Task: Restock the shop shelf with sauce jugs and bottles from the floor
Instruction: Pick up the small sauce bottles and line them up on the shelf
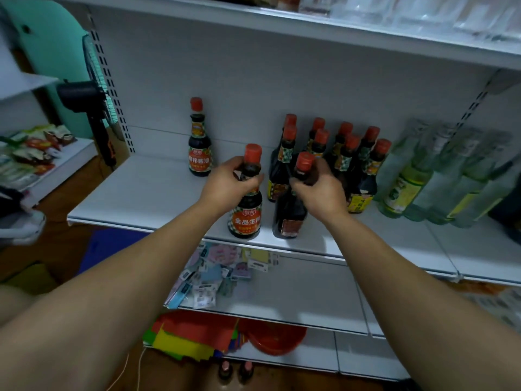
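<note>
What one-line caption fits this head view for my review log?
Left hand grips the orange-labelled bottle and right hand the dark bottle, both on the white shelf.

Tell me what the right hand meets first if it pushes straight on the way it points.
The right hand, gripping a bottle, would likely meet the red-capped bottles standing behind it first; depth is unclear.

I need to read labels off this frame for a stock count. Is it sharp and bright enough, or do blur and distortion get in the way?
Head view: dim, bluish light. Head view: the label on the soy sauce bottle in the left hand is legible; the dark bottle in the right hand is murky. Head view: the clear bottles smear, and the shelf edge bows.
</note>
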`<state>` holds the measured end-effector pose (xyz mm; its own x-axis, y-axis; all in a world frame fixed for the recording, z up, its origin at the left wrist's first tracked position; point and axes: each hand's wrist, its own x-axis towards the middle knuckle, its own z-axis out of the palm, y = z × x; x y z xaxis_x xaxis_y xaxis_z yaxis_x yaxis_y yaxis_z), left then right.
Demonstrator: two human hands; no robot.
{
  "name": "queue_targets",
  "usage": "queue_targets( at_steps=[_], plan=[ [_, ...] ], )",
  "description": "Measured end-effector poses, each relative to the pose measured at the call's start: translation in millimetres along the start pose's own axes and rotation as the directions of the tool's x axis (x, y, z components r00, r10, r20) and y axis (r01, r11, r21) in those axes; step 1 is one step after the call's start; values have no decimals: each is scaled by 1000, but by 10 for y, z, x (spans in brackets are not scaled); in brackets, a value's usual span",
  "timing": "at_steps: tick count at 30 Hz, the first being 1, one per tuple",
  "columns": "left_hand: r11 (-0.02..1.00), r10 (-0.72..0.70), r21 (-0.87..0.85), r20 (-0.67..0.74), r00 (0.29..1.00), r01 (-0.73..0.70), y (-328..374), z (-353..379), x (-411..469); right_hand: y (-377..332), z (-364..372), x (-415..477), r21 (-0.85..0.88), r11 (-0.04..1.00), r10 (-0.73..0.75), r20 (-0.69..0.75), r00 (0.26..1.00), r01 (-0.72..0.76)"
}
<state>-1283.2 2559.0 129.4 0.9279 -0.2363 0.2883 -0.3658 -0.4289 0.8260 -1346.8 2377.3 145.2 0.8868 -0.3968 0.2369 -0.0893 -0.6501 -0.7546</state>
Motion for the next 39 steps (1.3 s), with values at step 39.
queue_targets(
  at_steps=[39],
  plan=[
    [994, 1, -111, 84, 996, 8, -452, -11, 527, 155, 453, 201, -95, 989, 101, -132, 986, -114]
  ],
)
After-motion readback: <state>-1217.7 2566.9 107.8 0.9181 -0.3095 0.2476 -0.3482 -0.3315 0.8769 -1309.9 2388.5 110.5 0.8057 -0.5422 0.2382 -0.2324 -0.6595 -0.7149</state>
